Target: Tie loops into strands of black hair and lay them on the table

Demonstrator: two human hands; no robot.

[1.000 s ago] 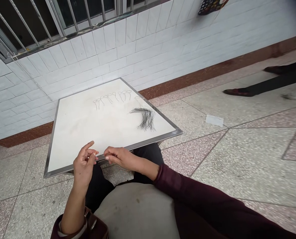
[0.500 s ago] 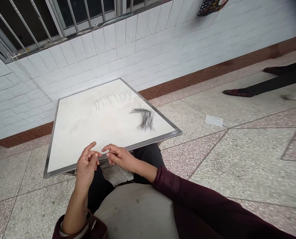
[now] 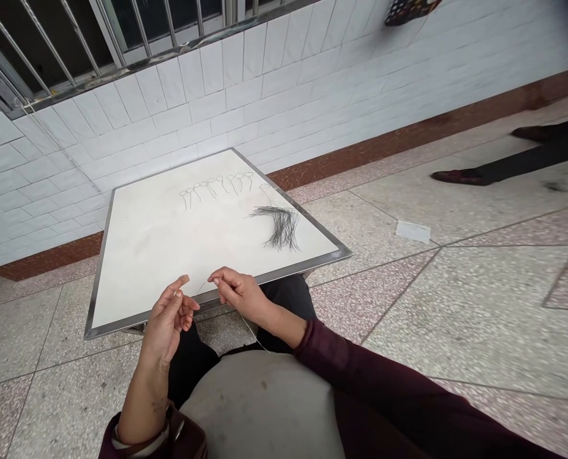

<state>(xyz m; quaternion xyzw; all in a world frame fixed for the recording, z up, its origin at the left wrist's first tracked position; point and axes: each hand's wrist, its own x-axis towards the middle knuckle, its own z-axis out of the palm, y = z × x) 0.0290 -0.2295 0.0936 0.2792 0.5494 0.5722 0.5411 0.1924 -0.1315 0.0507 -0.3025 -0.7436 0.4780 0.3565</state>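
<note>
My right hand (image 3: pixel 243 293) is closed in a pinch over the near edge of the white table (image 3: pixel 145 248). It grips a thin wire (image 3: pixel 255 335), whose light tail hangs below towards my lap. A short stretch of the wire also shows between the two hands. My left hand (image 3: pixel 166 319) is beside it on the left, thumb bent in and fingers partly curled, seemingly on the wire's other end. A loose bundle of dark thin wires (image 3: pixel 282 226) lies on the table to the right. Behind it runs a row of several looped wires (image 3: pixel 217 185).
The table has a grey metal rim (image 3: pixel 307 264) and stands against a white tiled wall (image 3: pixel 207 108) under a barred window (image 3: pixel 135 25). A white paper piece (image 3: pixel 412 231) lies on the speckled floor (image 3: pixel 479 299). A person's legs and dark shoes (image 3: pixel 460 177) are at the right.
My right hand has moved slightly up and right, away from my left hand. The gap between the fingertips has widened, and a stretch of wire shows there. My left fingers have curled in more.
</note>
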